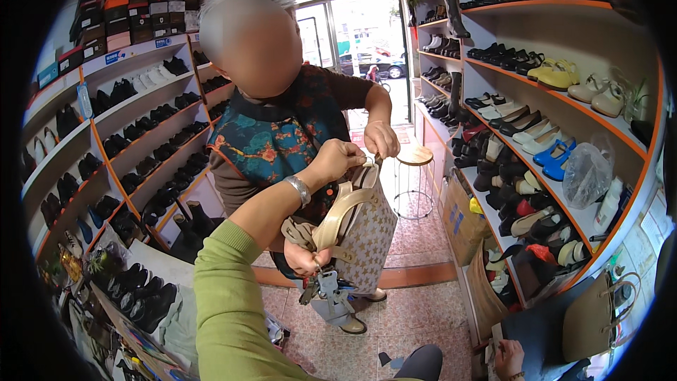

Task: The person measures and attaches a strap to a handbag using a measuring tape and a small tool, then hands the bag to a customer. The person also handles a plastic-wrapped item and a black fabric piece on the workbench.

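Note:
My left hand (337, 161), in a green sleeve with a silver watch, pinches the top edge of a handbag (365, 240). The bag is beige and grey with a star pattern and pale gold handles (343, 215). A person facing me holds the same bag: one hand (381, 140) grips its far top corner, the other (305, 257) its near side. Below that hand hangs a bunch of keys (328, 289). Low at the right, my right hand (509, 360) has curled fingers beside a pale flat piece (497, 339); its grip is partly cut off by the lower edge.
Shoe shelves (564, 109) line the right wall, and more shelves (141, 102) the left. A round stool (415, 155) stands before the doorway. A tan handbag (589, 317) sits on a dark surface beside my right hand. Several dark shoes (144, 296) lie at the lower left.

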Tool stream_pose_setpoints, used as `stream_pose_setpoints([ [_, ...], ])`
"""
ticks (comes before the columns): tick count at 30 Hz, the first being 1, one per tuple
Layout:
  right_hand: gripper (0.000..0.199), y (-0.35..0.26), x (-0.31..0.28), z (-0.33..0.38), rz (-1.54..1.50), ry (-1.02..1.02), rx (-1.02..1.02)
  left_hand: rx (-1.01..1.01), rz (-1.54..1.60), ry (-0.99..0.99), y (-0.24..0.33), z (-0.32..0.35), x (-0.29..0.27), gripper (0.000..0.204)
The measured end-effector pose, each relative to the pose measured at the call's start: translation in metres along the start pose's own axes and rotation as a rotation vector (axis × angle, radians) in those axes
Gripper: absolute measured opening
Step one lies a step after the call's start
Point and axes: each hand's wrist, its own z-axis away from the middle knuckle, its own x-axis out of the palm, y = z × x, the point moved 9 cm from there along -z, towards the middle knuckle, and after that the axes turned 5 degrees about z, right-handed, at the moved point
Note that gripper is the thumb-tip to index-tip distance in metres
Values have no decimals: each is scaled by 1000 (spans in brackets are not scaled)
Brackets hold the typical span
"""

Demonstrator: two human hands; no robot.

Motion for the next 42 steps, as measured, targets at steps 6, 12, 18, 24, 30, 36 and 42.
stream_pose_setpoints([
  [6, 15, -4, -3, 0, -24, 40, -38, 8, -3, 14, 4, 1, -1, 12],
  [12, 15, -2, -1, 0, -28, 33, -26, 2, 13, 23, 2, 1, -3, 13],
  [18, 15, 1, 0, 1, -34, 46, -26, 6, -3, 28, 3, 2, -6, 14],
  [24, 15, -2, -2, -1, -38, 49, -48, -23, -12, 32, -1, 2, -6, 15],
  [30, 14, -3, -2, 0, -39, 40, -38, 2, -27, 40, -3, 3, -6, 15],
  [36, 15, -2, -2, -1, -38, 31, -40, 16, -29, 31, 2, 5, -5, 13],
  [42, 14, -2, -2, 0, -46, 50, -55, 32, -11, 22, 3, 2, -2, 13],
])
